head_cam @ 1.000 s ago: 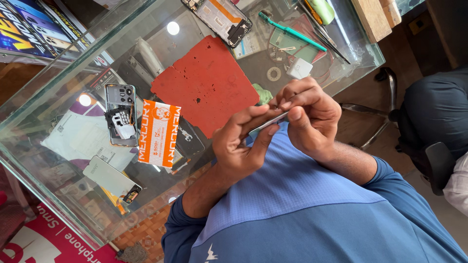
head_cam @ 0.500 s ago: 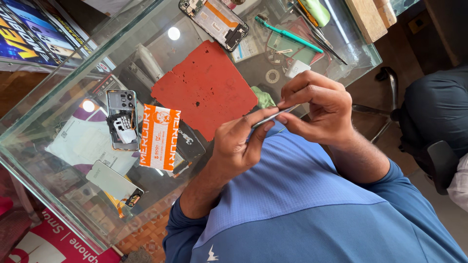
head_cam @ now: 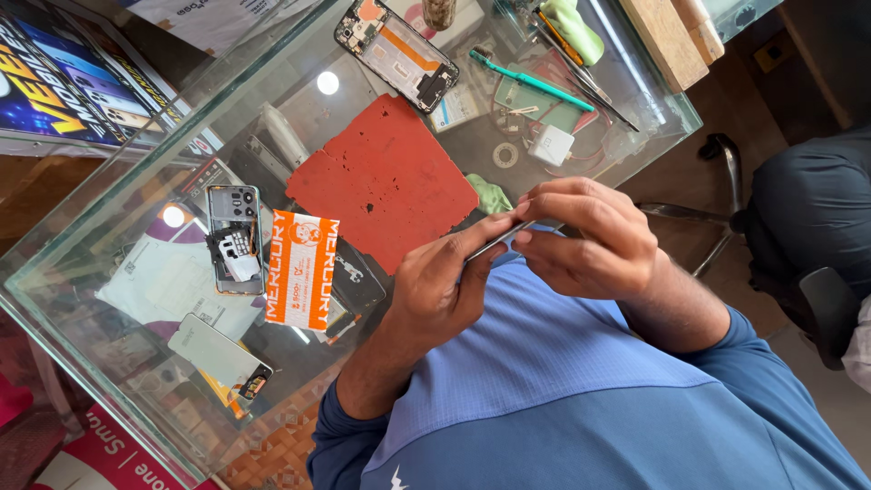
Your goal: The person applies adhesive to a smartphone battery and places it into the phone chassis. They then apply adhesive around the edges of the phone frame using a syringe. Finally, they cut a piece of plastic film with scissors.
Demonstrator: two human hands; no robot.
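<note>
Head view: left hand [head_cam: 435,290] and right hand [head_cam: 590,240], fingers pinching a thin phone [head_cam: 497,241] edge-on above the red mat [head_cam: 386,177]

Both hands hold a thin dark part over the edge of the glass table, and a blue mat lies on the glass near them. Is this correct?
Not quite: the mat is red, not blue. The head view shows it on the glass table beside the hands. The rest holds: the left hand and right hand hold a thin dark part at the table's edge.
</note>
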